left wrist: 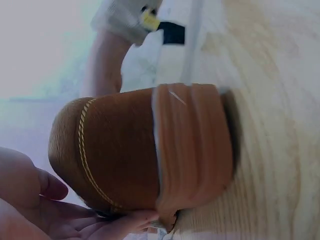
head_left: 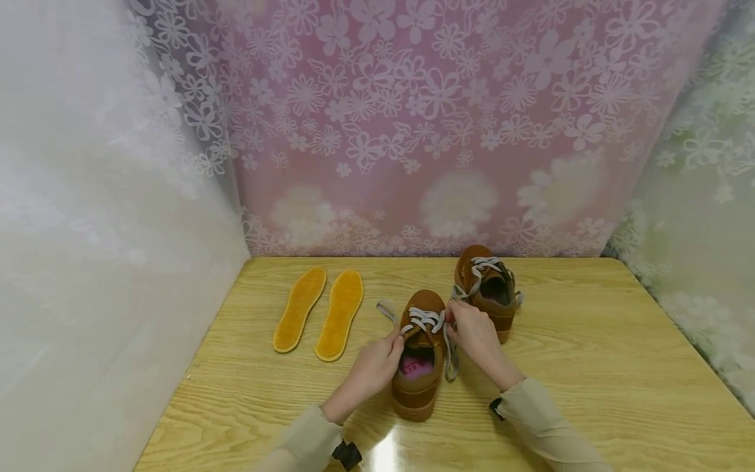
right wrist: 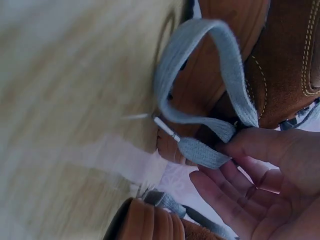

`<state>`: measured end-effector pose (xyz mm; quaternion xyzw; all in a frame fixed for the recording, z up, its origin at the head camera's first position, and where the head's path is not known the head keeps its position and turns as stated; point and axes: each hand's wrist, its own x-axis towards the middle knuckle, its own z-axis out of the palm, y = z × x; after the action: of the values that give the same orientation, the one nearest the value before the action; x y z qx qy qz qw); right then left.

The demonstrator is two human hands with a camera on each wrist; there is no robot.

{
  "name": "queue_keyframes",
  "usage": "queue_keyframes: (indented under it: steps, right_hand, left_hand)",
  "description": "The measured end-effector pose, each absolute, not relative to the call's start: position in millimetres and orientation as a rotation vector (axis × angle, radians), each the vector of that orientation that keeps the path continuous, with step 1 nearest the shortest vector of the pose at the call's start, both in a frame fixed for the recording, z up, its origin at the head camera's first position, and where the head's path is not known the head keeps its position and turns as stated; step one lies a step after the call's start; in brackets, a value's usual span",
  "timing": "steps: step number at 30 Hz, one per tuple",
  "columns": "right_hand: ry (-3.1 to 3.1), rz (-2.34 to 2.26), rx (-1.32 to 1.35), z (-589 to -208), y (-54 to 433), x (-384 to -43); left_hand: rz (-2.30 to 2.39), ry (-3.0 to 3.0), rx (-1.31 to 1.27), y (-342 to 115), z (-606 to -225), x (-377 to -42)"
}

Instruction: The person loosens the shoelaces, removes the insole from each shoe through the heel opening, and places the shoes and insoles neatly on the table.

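Observation:
A brown lace-up shoe (head_left: 415,398) stands on the table, toe pointing away, with pink lettering or lining (head_left: 416,368) visible inside. My left hand (head_left: 370,368) grips its left side near the opening; in the left wrist view the fingers (left wrist: 107,226) lie along the side, beyond the heel (left wrist: 120,150). On the right side, my right hand (head_left: 476,333) pinches a flat grey shoelace (right wrist: 179,65) between thumb and fingers. The lace hangs in a loop, and its tipped end dangles in the right wrist view. The lacing (head_left: 426,319) crosses over the tongue.
A second brown shoe (head_left: 472,257), also laced, stands behind and to the right, close to the right hand. Two yellow-orange insoles (head_left: 299,311) lie side by side at the left of the wooden table (head_left: 590,341). A pink floral curtain (head_left: 413,196) hangs along the back edge.

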<state>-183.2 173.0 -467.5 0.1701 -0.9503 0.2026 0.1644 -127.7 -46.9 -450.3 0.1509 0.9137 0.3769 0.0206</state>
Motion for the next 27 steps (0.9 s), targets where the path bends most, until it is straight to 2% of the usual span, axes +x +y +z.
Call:
queue_keyframes:
  steps: [4, 9, 15, 21, 27]
  right_hand:
    - [-2.733, 0.594, 0.452, -468.5, 175.9, -186.9]
    - [-2.728, 0.602, 0.420, -471.6, 180.3, -183.6]
    - [-2.689, 0.636, 0.437, -473.4, 183.4, -179.9]
    - [-2.711, 0.650, 0.426, -474.5, 183.4, -174.7]
    - [-2.746, 0.722, 0.384, -474.4, 183.1, -168.8]
  left_hand:
    - [1.134, 2.826, 0.485, -48.7, -450.3, -130.5]
    - [1.008, 2.886, 0.553, -61.3, -448.4, -150.9]
    - [0.660, 3.027, 0.645, -65.4, -455.8, -182.8]
    - [0.346, 2.963, 0.777, -60.6, -470.3, -199.7]
    - [0.392, 3.017, 0.805, -54.9, -481.6, -203.6]
